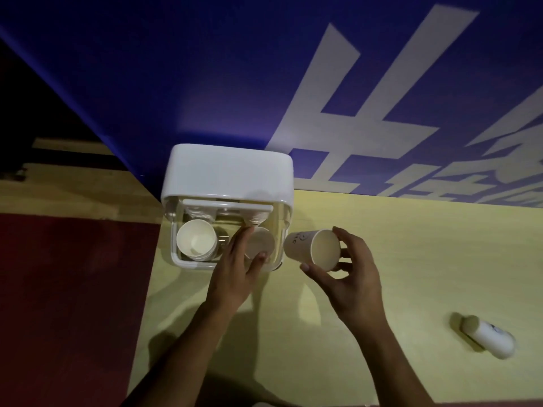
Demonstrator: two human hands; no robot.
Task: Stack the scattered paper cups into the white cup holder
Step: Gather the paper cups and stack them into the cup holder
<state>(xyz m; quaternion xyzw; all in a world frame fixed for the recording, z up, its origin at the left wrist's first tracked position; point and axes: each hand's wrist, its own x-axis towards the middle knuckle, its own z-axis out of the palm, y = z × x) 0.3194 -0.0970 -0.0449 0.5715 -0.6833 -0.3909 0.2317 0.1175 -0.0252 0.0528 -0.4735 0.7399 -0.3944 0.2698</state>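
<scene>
Head view shows both your hands over the yellow table (382, 259), close in front of the white cup holder (227, 177). The holder stands at the far left edge of the table, against the blue wall (176, 69) that carries big white characters. Its open part faces up to you and has two places side by side. In the left place sits a stack of cups (196, 240), mouths upward, one nested in another. In the right place is the right cup (260, 243), and your left hand (235, 271) is on it. The forefinger reaches along the far-left side of the rim and the thumb (261, 257) bends onto the near side, so the rim is pinched between them. How the other fingers lie, I cannot tell.

Your right hand (352, 277) is just to the right of the holder and holds the tilted cup (311, 249). This cup lies almost on its side, its bottom pointing at the holder and its mouth turned toward you. The thumb comes under the near rim and the fingers curl over the far side, closed around the cup. A small dark print shows on its wall.

The lying cup (489, 337) rests on its side on the table far to the right, well apart from both hands. Left of the table is the dark red floor (73, 289).
</scene>
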